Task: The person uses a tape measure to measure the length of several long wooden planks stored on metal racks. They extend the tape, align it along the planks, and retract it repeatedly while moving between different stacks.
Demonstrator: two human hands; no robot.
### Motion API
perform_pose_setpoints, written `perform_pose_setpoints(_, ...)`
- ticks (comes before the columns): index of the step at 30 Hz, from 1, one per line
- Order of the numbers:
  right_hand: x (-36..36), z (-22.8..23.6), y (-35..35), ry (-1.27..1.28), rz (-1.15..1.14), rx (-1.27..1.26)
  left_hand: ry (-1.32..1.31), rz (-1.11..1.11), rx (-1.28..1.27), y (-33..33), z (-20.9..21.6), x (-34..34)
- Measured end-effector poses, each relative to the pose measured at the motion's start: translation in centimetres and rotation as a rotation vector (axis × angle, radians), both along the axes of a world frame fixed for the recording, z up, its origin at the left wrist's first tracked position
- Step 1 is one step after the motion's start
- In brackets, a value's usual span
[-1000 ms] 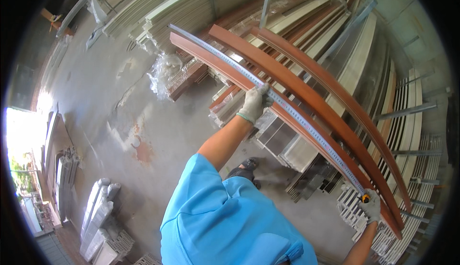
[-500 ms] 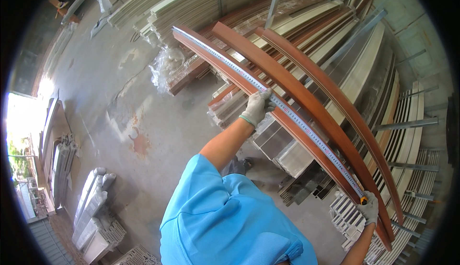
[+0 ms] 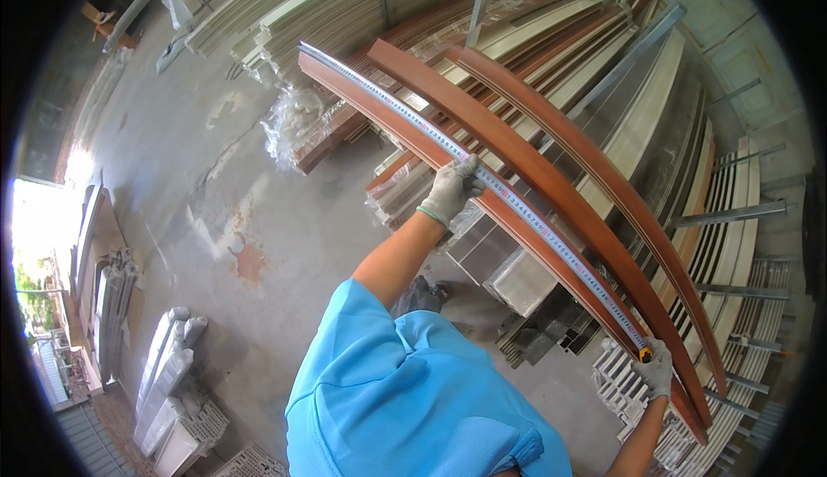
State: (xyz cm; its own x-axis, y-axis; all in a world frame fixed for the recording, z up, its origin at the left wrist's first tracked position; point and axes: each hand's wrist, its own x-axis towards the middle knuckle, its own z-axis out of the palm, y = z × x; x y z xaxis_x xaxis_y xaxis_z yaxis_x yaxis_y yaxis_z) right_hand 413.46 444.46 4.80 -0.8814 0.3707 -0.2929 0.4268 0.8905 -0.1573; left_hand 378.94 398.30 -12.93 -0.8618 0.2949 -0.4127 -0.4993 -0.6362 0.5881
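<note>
The left hand (image 3: 452,189), in a pale grey glove, is closed on the white, marked measuring-tape blade (image 3: 524,211), which runs along a long reddish-brown plank (image 3: 366,108). The right hand (image 3: 655,370), gloved alike, grips the yellow-and-black tape case (image 3: 645,354) near the plank's lower end. Two more reddish-brown planks (image 3: 517,156) lie just beside it.

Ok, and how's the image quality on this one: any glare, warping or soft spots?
Head view: the opening at the left edge is blown out to white; fisheye bends the brown boards into arcs; black surrounds the picture; the tape blade's marks look crisp midway but too small to read toward its far end.
</note>
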Motion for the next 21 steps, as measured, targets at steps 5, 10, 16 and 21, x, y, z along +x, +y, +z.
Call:
perform_pose_setpoints(5,0.2,-0.5,0.3,-0.021,0.014,0.011,-0.034,0.003,-0.005,0.5,0.1,0.2)
perform_pose_setpoints(10,-0.1,-1.0,0.2,-0.043,-0.027,-0.022,-0.033,0.012,-0.027,0.6,-0.2,0.2)
perform_pose_setpoints(16,-0.8,-2.0,0.6,0.018,0.026,-0.011,-0.037,0.079,-0.043,0.2,-0.7,-0.6)
perform_pose_setpoints(21,-1.6,-1.9,0.5,-0.042,0.012,0.018,-0.062,0.052,-0.043,0.1,-1.0,-0.5)
